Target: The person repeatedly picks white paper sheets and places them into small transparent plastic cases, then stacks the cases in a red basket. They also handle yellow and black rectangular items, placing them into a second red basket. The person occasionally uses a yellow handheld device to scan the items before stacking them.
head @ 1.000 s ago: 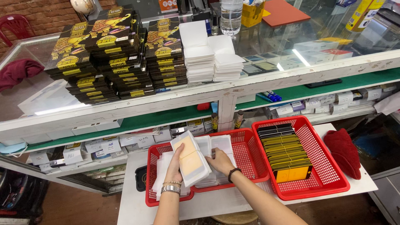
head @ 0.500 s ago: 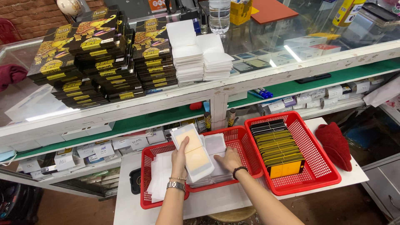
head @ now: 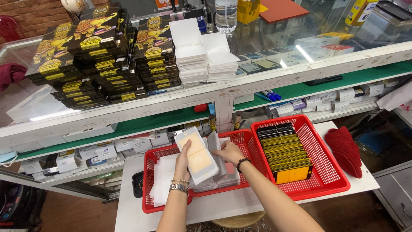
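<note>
My left hand (head: 182,161) holds a flat white sleeve with an orange-tan panel (head: 198,155), tilted up over the left red basket (head: 150,206). My right hand (head: 229,151) reaches into the same basket and grips an upright grey-white sleeve (head: 214,146) from the stack of white sleeves (head: 165,182) lying there. A watch and a bracelet sit on the left wrist, a dark bead bracelet on the right.
A second red basket (head: 330,180) on the right holds a row of black and yellow packs (head: 285,154). A red cloth (head: 345,150) lies beside it. Stacks of black-yellow boxes (head: 98,51) and white packs (head: 201,56) sit on the glass counter above.
The view has shifted slightly. My left hand has kept the orange-panel sleeve raised, while my right hand has moved up onto the upright sleeve in the basket.
</note>
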